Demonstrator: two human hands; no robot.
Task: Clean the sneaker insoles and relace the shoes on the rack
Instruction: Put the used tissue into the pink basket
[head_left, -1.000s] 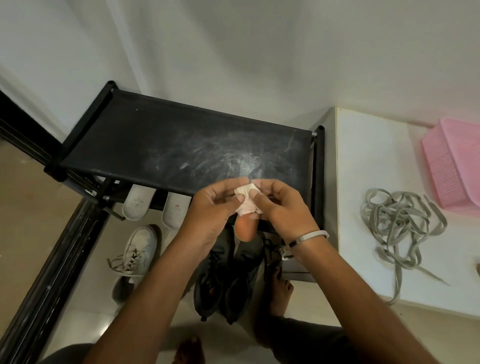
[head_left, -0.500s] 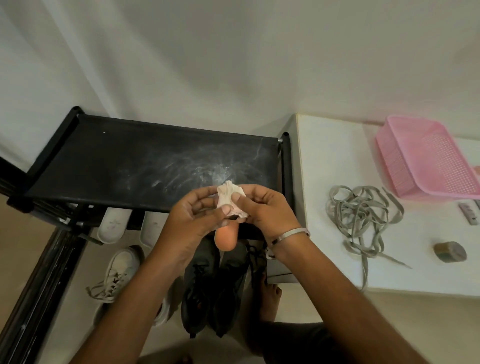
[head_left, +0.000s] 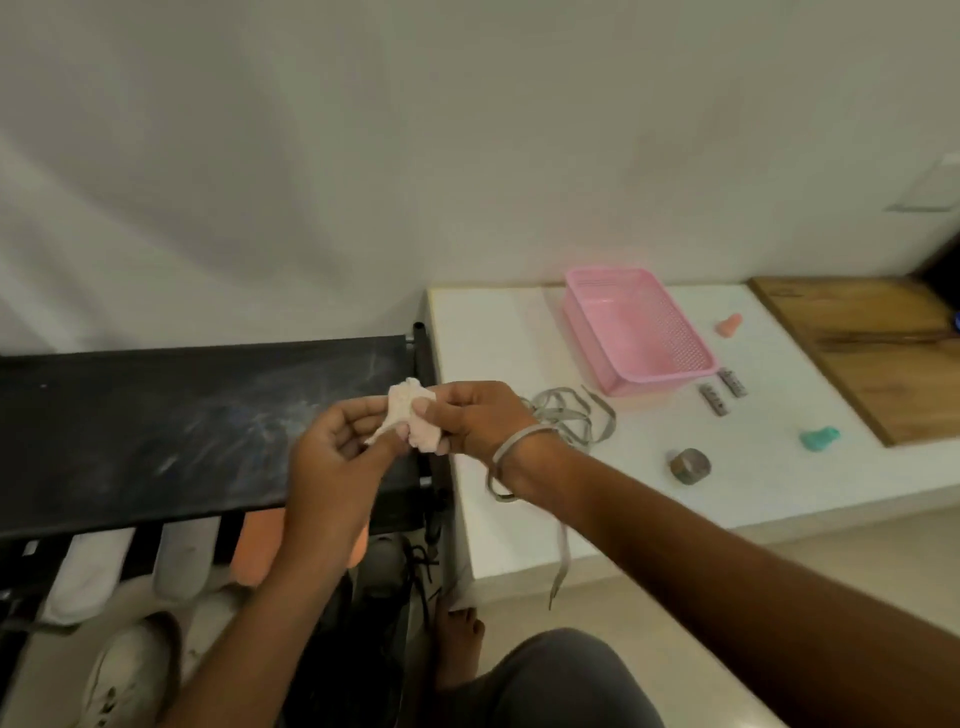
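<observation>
A crumpled pale pink cloth (head_left: 410, 413) is pinched between my left hand (head_left: 337, 457) and my right hand (head_left: 478, 418), above the right end of the black shoe rack (head_left: 156, 426). Two white insoles (head_left: 98, 566) and an orange insole (head_left: 257, 551) stick out from the shelf below the rack top. A white sneaker (head_left: 130, 675) stands on the floor at the lower left. Dark shoes (head_left: 395, 597) with black laces sit under my hands, partly hidden. Grey laces (head_left: 571, 415) lie in a heap on the white counter (head_left: 519, 338), one end hanging over its front edge.
A pink plastic basket (head_left: 639, 327) stands on the counter behind the laces. Near it lie two small grey bars (head_left: 722, 392), a roll of tape (head_left: 688, 466), a teal lump (head_left: 818, 439) and an orange lump (head_left: 730, 326). A wooden board (head_left: 872, 353) lies at the right. My bare foot (head_left: 457, 644) is by the counter base.
The view has swung to the right and up, bringing more of the counter into sight. Both hands have kept hold of the cloth and moved toward the rack's right end.
</observation>
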